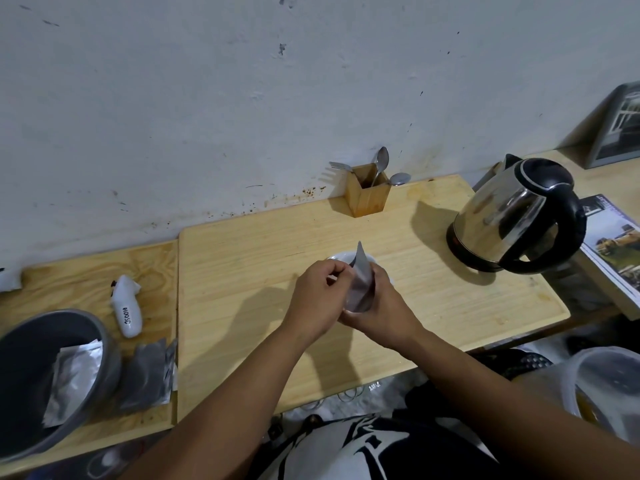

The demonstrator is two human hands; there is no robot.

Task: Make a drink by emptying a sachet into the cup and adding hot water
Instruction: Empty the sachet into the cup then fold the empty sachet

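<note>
Leftmost, a grey bowl (52, 375) holds foil packets beside a white bottle (127, 308) with handwriting too tilted to read. Centrally, the left hand (317, 301) pinches the silver sachet (362, 285) top; the right hand (381, 313) grips its base above a white cup (341, 257). Rightward stands a steel kettle (512, 220).

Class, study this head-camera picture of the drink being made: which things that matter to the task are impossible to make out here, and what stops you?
- Cup: head view, only a white rim shows; both hands and the sachet hide the rest.
- Whether the sachet is torn open: left hand and right hand cover its edges.
- Water in the kettle: lid shut, steel body opaque.
</note>
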